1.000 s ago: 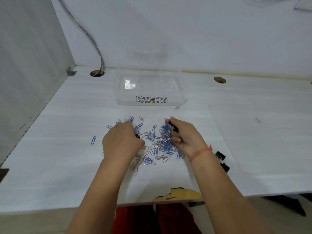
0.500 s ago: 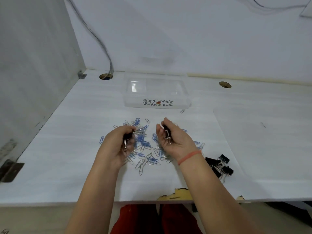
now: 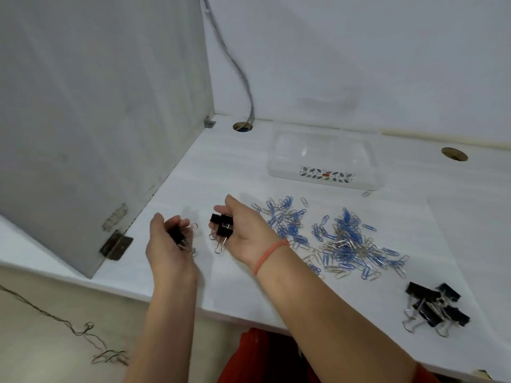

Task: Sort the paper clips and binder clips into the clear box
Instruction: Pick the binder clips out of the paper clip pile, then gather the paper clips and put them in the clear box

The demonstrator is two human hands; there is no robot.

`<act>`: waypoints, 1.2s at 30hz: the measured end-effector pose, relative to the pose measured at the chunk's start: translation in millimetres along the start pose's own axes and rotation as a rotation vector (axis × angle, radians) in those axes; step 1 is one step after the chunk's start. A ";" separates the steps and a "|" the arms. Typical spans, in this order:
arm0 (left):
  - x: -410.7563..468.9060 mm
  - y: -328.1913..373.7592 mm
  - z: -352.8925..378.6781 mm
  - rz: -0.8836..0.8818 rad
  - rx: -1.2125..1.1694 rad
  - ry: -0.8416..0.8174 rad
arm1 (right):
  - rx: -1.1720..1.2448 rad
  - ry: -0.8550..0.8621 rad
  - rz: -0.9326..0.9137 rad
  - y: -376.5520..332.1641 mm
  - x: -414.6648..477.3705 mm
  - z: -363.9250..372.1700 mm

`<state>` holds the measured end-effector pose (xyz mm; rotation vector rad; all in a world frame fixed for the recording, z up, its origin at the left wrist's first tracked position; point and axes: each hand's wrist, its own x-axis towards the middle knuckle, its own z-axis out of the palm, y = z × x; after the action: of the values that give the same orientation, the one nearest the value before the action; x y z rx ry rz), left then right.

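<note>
Head view. White desk surface (image 3: pixel 249 167) fills the centre and right of the frame; its front edge runs from lower left toward lower right. Grey partition panel (image 3: pixel 96 106) stands along the desk's left side, upper left of frame, with a rusty metal bracket (image 3: pixel 116 244) at its lower front corner. White back wall (image 3: pixel 359 51) across the top. Grey cable (image 3: pixel 237 67) runs down the wall into a round grommet hole (image 3: pixel 242 126) at the back of the desk; second round hole (image 3: pixel 454 154) at upper right. Thin loose wire (image 3: pixel 69 327) lies on the beige floor, lower left. Red fabric (image 3: pixel 262 357) shows under the desk edge at bottom centre.

Clear box (image 3: pixel 326 161): sits at the back of the desk, upper centre-right, leaf-pattern label on its front wall. Nothing discernible inside through the clear plastic. One stray clip lies just beside its front right corner.

Paper clips (image 3: pixel 337 244): blue and silver, scattered loose on the desk in the right-centre of frame, in front of the box and apart from it.

Binder clips (image 3: pixel 434 308): black, small heap on the desk at lower right, near the front edge, beside the paper-clip scatter.

Left hand (image 3: pixel 171 244): centre-left, fingers curled around black binder clips, wire handles protruding. Blurred; count not readable.

Right hand (image 3: pixel 243 230): centre, palm turned left, loosely cupped, gripping several black binder clips, handles hanging below. Orange band (image 3: pixel 271 255) on the wrist.
</note>
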<state>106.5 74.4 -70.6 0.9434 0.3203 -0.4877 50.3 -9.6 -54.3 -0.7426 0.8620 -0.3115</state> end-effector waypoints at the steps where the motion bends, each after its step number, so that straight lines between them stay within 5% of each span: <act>1: -0.4 -3.7 -1.4 0.047 0.077 0.025 | -0.060 0.007 -0.010 3.5 2.4 3.3; 10: -6.5 -23.4 -4.6 0.350 0.380 0.031 | -0.551 0.038 -0.146 15.6 3.5 6.5; 19: -6.2 -16.5 -10.8 0.483 0.558 0.021 | -1.289 0.146 -0.630 9.2 -4.2 -17.4; 22: -12.7 -15.9 -5.5 0.562 0.691 -0.042 | -1.401 0.221 -0.719 3.9 4.3 -33.9; 27: -22.3 -25.6 6.2 0.614 0.879 -0.125 | -1.607 0.114 -0.882 19.3 13.1 -45.5; 36: -29.2 -39.2 6.0 0.674 1.153 -0.378 | -1.542 0.272 -0.956 19.5 -20.7 -97.2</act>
<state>61.3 57.7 -80.7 1.9305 -0.7048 -0.1752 -39.1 -29.8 -97.3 -2.6194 0.8500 -0.5798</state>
